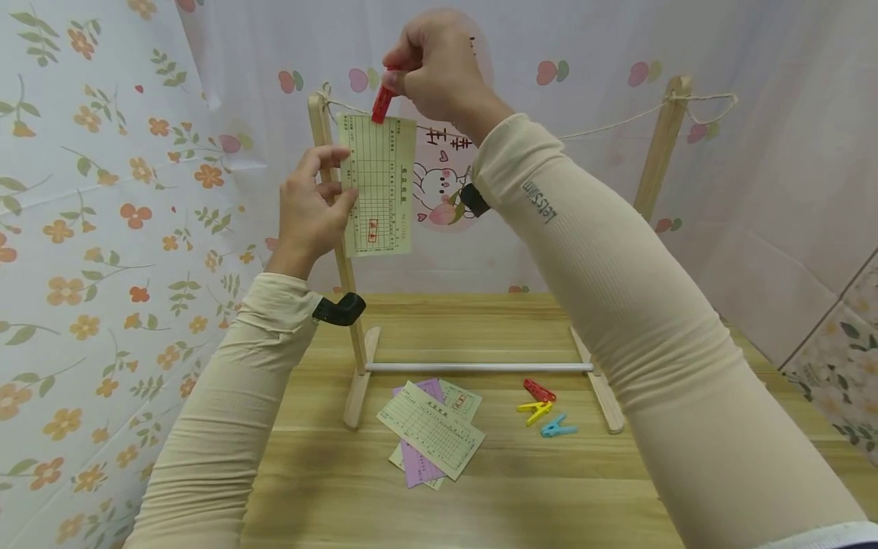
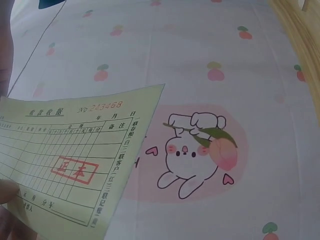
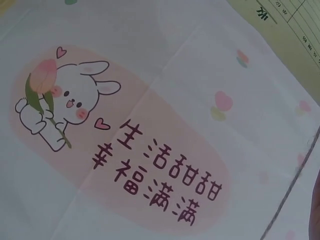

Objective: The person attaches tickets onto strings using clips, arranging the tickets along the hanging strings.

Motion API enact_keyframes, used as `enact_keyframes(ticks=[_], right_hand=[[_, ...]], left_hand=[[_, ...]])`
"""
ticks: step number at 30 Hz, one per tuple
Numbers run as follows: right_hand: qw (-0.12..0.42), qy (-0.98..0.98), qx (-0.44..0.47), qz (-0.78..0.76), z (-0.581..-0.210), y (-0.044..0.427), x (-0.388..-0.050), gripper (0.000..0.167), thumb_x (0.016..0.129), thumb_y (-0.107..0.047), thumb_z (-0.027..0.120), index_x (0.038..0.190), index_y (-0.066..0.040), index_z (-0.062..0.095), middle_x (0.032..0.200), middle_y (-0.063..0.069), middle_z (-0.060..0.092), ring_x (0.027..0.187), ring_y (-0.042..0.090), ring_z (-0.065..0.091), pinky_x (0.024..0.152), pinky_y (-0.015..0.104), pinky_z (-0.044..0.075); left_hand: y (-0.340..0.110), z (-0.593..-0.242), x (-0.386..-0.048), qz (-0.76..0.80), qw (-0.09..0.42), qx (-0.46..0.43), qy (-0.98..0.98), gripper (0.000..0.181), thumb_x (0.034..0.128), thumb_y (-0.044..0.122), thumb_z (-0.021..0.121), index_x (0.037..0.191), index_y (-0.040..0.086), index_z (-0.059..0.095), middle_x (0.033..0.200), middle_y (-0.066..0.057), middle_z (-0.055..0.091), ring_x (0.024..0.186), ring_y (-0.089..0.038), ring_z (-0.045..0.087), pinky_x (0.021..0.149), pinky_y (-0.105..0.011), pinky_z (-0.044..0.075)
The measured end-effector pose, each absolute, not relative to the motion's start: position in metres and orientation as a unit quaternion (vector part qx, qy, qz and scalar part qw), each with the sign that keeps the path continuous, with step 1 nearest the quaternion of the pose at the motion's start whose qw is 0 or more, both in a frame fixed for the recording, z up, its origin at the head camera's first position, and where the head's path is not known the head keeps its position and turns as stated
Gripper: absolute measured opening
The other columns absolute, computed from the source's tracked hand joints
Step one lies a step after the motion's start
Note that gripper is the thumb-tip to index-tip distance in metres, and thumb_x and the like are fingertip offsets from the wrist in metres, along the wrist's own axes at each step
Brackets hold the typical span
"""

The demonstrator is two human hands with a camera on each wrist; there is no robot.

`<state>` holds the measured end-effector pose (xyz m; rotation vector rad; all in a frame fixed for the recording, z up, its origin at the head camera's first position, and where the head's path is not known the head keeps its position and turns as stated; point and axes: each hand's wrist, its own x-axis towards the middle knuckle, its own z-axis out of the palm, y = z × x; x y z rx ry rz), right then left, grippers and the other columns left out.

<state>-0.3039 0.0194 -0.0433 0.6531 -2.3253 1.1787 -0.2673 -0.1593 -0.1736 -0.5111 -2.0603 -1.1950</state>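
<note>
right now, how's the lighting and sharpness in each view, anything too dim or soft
Head view: well lit, but the finest writing on the paper slip is too small to read; left wrist view: slightly hazy, yet the red number is legible; right wrist view: dimmest of the three, the rabbit print muted but its outlines clear.

A creased white backdrop [image 1: 604,46] with small fruit-like prints hangs behind a wood-grain tabletop [image 1: 521,503]; its pink oval bears a cartoon rabbit [image 2: 187,155] and Chinese lettering [image 3: 160,172]. Orange-flowered cloth [image 1: 116,259] covers the left side, a floral panel [image 1: 850,358] the lower right. Soft light leaves faint shadows on the tabletop.
</note>
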Motion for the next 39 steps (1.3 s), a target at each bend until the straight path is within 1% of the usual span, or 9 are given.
enact_keyframes(ticks=[5, 10, 19, 24, 29, 33, 39], right_hand=[[0.187, -0.832, 0.239, 0.465, -0.044, 0.016, -0.308, 0.005, 0.088, -0.005, 0.070, 0.092, -0.005, 0.068, 0.096, 0.004, 0.068, 0.080, 0.011, 0.059, 0.073, 0.023, 0.048], [0.161, -0.832, 0.237, 0.474, -0.044, 0.013, -0.311, 0.007, 0.088, -0.003, 0.069, 0.095, -0.003, 0.067, 0.089, 0.002, 0.066, 0.079, 0.012, 0.060, 0.075, 0.024, 0.050], [0.136, -0.849, 0.233, 0.455, -0.049, 0.011, -0.314, 0.005, 0.088, -0.004, 0.069, 0.090, -0.007, 0.065, 0.095, 0.004, 0.066, 0.082, 0.012, 0.061, 0.073, 0.025, 0.050], [0.134, -0.851, 0.244, 0.446, -0.051, 0.011, -0.313, 0.005, 0.089, -0.005, 0.068, 0.094, -0.006, 0.066, 0.101, 0.007, 0.067, 0.083, 0.012, 0.060, 0.074, 0.025, 0.049], [0.124, -0.853, 0.246, 0.442, -0.053, 0.010, -0.311, 0.011, 0.088, -0.006, 0.069, 0.099, -0.005, 0.066, 0.100, 0.006, 0.067, 0.085, 0.013, 0.061, 0.077, 0.023, 0.051], [0.110, -0.858, 0.245, 0.438, -0.052, 0.009, -0.311, 0.016, 0.086, -0.005, 0.071, 0.102, -0.004, 0.067, 0.098, 0.006, 0.068, 0.086, 0.013, 0.062, 0.078, 0.023, 0.051], [0.098, -0.867, 0.250, 0.421, -0.051, 0.011, -0.310, 0.026, 0.083, -0.007, 0.075, 0.107, -0.004, 0.067, 0.096, 0.003, 0.066, 0.088, 0.012, 0.060, 0.079, 0.022, 0.050]], left_hand=[[-0.159, -0.173, -0.267, -0.464, 0.343, -0.199, -0.792, 0.044, 0.0876, -0.009, 0.060, 0.129, 0.002, 0.052, 0.126, -0.008, 0.052, 0.089, -0.025, 0.065, 0.082, -0.024, 0.053], [-0.158, -0.173, -0.267, -0.466, 0.343, -0.199, -0.791, 0.042, 0.0880, -0.009, 0.059, 0.128, 0.002, 0.053, 0.126, -0.008, 0.053, 0.088, -0.025, 0.064, 0.081, -0.024, 0.053], [-0.157, -0.177, -0.266, -0.454, 0.347, -0.199, -0.796, 0.040, 0.0892, -0.008, 0.058, 0.127, 0.002, 0.053, 0.124, -0.009, 0.055, 0.091, -0.026, 0.066, 0.075, -0.021, 0.052], [-0.158, -0.178, -0.265, -0.455, 0.350, -0.198, -0.795, 0.039, 0.0886, -0.008, 0.057, 0.126, 0.003, 0.054, 0.122, -0.009, 0.056, 0.089, -0.025, 0.066, 0.074, -0.020, 0.050], [-0.160, -0.180, -0.264, -0.457, 0.349, -0.202, -0.793, 0.039, 0.0878, -0.009, 0.057, 0.126, 0.002, 0.054, 0.118, -0.009, 0.054, 0.085, -0.023, 0.067, 0.074, -0.020, 0.051], [-0.162, -0.183, -0.264, -0.464, 0.346, -0.206, -0.789, 0.039, 0.0872, -0.010, 0.056, 0.125, 0.001, 0.054, 0.116, -0.010, 0.052, 0.083, -0.023, 0.066, 0.075, -0.021, 0.053], [-0.163, -0.188, -0.264, -0.474, 0.336, -0.202, -0.789, 0.041, 0.0874, -0.011, 0.056, 0.127, 0.000, 0.053, 0.117, -0.011, 0.050, 0.090, -0.028, 0.067, 0.080, -0.026, 0.055]])
